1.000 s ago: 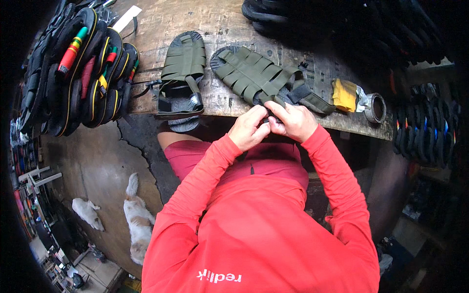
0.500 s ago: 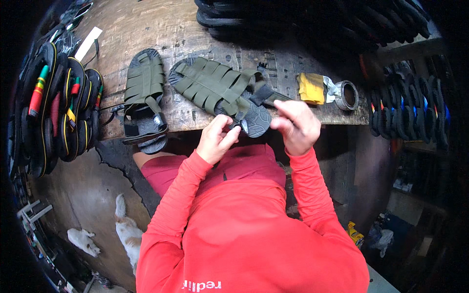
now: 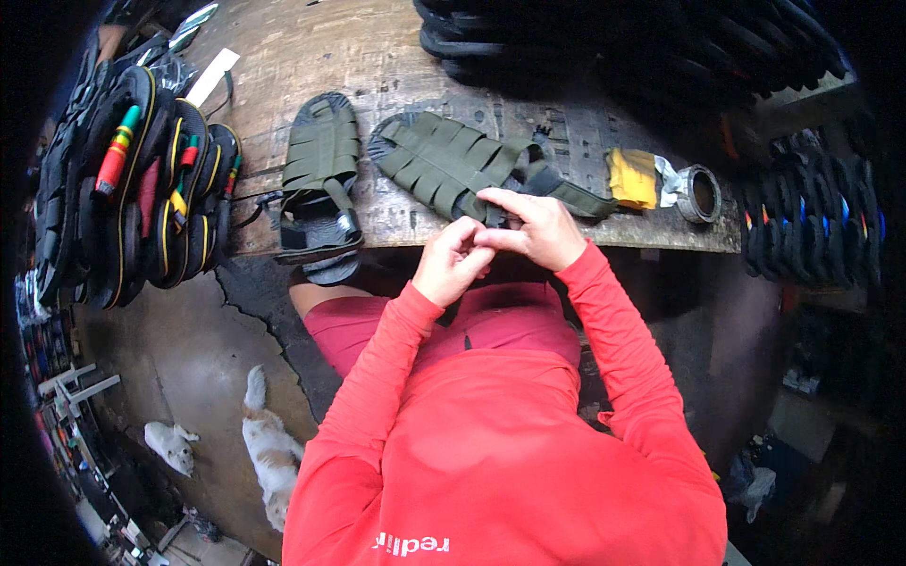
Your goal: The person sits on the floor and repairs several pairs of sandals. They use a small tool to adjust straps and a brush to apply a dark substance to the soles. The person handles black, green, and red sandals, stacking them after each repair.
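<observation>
An olive-green strappy sandal [image 3: 444,160] lies slanted on the workbench, toe to the far left. Over its heel end my two hands meet. My left hand [image 3: 451,264] is closed in a pinch, and whatever its fingertips hold is hidden. My right hand [image 3: 536,231] is also closed, thumb and forefinger together against the left fingertips; a small dark part shows between them, too covered to name. A loose strap [image 3: 580,198] runs out to the right of the sandal. The matching sandal [image 3: 321,156] stands to the left, its heel jutting past the bench edge.
Black sandals with coloured straps [image 3: 142,179] hang at the left, and more footwear [image 3: 812,208] at the right. Dark soles [image 3: 604,47] are stacked at the back. A yellow cloth [image 3: 632,177] and a tape roll [image 3: 700,193] sit on the bench [image 3: 274,66]. Two cats [image 3: 269,443] are on the floor.
My right hand has come left and down to meet my left hand, covering the sandal's heel. The whole scene has shifted rightward in the picture.
</observation>
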Demonstrator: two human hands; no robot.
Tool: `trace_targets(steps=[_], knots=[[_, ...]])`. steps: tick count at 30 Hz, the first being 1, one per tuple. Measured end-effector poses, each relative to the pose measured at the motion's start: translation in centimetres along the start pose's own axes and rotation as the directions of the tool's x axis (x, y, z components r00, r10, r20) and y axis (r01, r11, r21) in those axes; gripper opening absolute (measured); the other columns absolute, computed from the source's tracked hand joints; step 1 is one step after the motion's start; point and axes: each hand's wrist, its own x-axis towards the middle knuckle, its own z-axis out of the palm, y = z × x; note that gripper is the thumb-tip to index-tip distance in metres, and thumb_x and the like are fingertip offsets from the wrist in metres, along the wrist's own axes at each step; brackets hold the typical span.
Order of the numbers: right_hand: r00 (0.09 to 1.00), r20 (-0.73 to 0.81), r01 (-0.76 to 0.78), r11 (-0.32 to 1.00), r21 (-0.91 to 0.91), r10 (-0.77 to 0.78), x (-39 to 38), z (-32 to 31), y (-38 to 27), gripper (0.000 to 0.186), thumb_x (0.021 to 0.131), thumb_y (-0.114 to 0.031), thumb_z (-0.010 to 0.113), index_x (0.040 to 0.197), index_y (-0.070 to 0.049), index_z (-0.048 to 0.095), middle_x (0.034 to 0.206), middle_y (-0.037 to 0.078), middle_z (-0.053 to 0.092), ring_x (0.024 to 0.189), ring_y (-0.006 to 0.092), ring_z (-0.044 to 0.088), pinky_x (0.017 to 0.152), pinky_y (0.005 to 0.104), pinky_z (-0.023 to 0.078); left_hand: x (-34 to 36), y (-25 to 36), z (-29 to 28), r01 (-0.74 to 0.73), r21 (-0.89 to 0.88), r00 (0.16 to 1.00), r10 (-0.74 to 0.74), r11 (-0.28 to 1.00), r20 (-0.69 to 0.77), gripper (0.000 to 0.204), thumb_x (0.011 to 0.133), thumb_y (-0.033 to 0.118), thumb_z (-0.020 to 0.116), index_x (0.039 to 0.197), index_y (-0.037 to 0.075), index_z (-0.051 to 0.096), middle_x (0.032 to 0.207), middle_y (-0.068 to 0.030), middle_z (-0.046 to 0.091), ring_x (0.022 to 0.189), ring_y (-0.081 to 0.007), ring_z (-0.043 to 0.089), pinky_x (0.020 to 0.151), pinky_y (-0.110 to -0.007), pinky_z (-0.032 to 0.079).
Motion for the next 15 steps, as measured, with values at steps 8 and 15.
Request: trace_targets(steps=[8,15], knots=[[0.928,-0.073,0.357,0.929,-0.097,-0.364,0.5,1.4,2.7,0.045,0.085,-0.030,0.074,0.126,-0.013,0.064,0.087,0.013,0.074,0.067,0.0309,0.071,0.058,0.0415,0.058,0.0,-1.4,0.5,-0.217,0.347,0.969,0.244,0.912,-0.035,0.011,0.095,0.009,0.060,0.100,0.000,0.055,0.089,-0.0116,0.061,0.070,-0.0197,0.068,0.063,-0.033,0.055],[0.973,-0.061,0.228,0.970,0.080,-0.224,2.0,0.3,3.0,0.051,0.089,-0.015,0.074,0.136,-0.013,0.054,0.069,0.009,0.065,0.057,0.0232,0.065,0.054,0.0369,0.051,-2.8,-0.9,-1.0,-0.356,0.389,0.926,0.376,0.849,0.028,0.017,0.094,0.005,0.052,0.105,-0.004,0.061,0.096,-0.0170,0.061,0.092,-0.0315,0.067,0.084,-0.039,0.054]])
